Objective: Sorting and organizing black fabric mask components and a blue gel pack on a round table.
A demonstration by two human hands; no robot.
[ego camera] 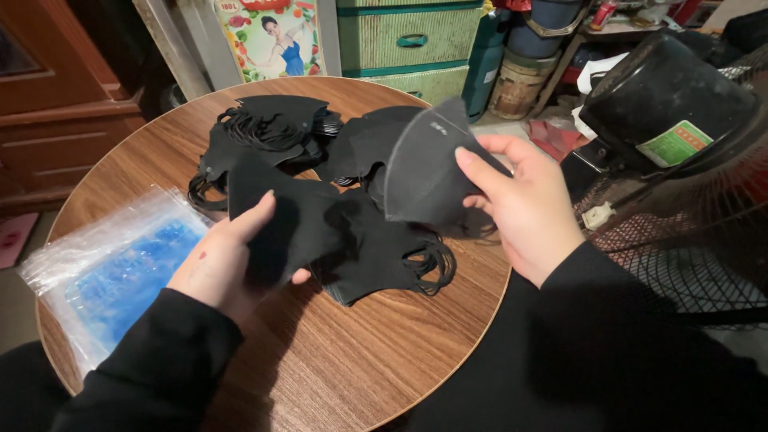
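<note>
Black masks [352, 232] in both raised hands

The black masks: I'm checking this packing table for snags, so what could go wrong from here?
1. The ear loops of the piled masks lie tangled, so lifting one may drag others along.
2. The right hand holds its folded mask only at one edge; it could slip.
3. The clear bags overhang the round table's rim near the left hand's sleeve and might get brushed off.
</note>
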